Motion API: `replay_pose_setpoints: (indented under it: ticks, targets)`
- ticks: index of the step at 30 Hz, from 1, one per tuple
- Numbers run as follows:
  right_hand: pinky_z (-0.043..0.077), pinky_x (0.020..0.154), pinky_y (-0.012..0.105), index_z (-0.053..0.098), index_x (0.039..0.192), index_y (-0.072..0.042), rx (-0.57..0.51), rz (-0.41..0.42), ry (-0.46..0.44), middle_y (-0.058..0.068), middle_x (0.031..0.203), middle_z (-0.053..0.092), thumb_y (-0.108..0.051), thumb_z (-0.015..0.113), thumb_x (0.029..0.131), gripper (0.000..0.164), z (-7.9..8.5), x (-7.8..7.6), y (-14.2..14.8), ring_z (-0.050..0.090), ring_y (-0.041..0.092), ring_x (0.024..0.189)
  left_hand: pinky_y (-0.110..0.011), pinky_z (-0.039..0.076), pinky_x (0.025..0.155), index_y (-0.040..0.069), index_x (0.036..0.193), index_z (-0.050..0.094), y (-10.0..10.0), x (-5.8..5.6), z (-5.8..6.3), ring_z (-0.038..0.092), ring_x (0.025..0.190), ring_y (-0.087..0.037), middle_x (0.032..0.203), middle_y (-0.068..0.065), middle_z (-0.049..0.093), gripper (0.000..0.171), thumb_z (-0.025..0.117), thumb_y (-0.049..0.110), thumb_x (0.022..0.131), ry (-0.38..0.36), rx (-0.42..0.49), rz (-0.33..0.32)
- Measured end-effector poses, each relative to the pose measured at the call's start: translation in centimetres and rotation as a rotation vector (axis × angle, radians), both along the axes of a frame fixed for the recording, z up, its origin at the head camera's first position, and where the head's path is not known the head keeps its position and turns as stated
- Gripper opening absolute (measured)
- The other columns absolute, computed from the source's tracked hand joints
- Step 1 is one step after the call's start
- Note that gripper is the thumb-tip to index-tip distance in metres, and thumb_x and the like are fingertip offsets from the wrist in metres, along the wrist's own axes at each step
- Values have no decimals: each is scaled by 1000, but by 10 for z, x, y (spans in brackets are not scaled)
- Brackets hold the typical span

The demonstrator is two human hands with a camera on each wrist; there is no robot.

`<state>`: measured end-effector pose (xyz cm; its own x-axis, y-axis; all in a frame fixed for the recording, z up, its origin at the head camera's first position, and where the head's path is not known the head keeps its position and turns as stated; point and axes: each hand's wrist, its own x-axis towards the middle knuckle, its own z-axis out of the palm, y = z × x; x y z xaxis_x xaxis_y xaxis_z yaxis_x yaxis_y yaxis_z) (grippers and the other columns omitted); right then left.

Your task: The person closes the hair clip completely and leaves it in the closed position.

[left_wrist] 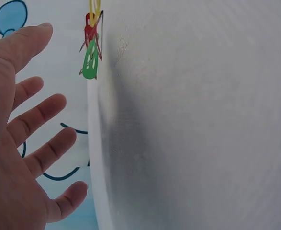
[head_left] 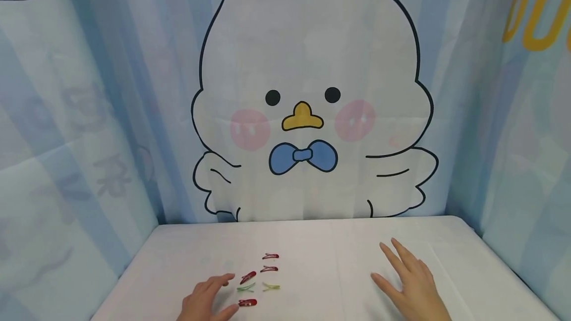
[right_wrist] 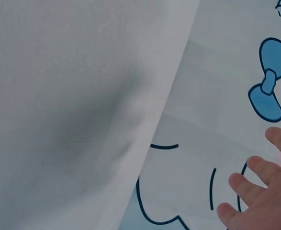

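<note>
Several red snap hair clips lie on the white table in the head view, the nearest red clip [head_left: 248,303] right by my left thumb tip. Behind it sit a green hair clip [head_left: 246,288] and, to its right, a yellow-green hair clip [head_left: 271,287]. My left hand [head_left: 200,302] is beside the clips on their left, fingers spread and holding nothing. In the left wrist view the green clip [left_wrist: 90,64] shows beyond the thumb, overlapping red ones. Well to the right, my right hand [head_left: 415,286] hovers over the table, fingers apart, with nothing in it.
The white table [head_left: 330,271] reaches back to a fabric backdrop [head_left: 308,187] printed with a cartoon duck. Blue striped fabric [head_left: 522,162] hangs along both sides of the table.
</note>
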<state>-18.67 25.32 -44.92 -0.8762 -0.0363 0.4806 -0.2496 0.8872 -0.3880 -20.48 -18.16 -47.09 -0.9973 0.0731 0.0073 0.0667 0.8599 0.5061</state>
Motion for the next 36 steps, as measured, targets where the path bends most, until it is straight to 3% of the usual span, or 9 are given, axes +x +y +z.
replay_pose_setpoints:
  ticks: [4,10,22,29,36]
  targets:
    - [26,101,70,53,144,-5,-27,14,-37,26,150,41,-45,73,91,69,1,0,-4,42,48,131,-66,39,87,15,128,63,2,-2,0,52,98,-29,106,2,62,57,85,36,80,-19,39,-9]
    - [35,97,68,53,146,-7,-52,27,-34,24,150,44,-45,73,91,69,1,-2,-8,44,47,131,-59,40,81,14,122,63,3,-7,-1,50,86,-22,98,5,61,49,84,32,82,-49,82,-52]
    - [39,97,66,54,145,-7,-90,64,-13,24,148,47,-43,73,92,67,2,-9,-19,48,47,129,-55,39,76,14,108,65,4,-17,-3,49,80,-20,87,5,59,33,84,23,83,-120,126,-104]
    - [40,97,65,53,146,-9,-112,75,-13,21,149,47,-44,72,92,67,2,-11,-26,48,45,130,-45,42,74,13,101,66,4,-19,-6,49,78,-20,85,3,56,23,81,18,84,-160,166,-141]
    - [40,96,66,54,146,-11,-124,87,-2,20,149,48,-43,73,92,66,3,-13,-30,48,45,131,-41,44,72,14,96,68,8,-23,-8,50,77,-21,85,1,57,18,81,14,84,-186,189,-141]
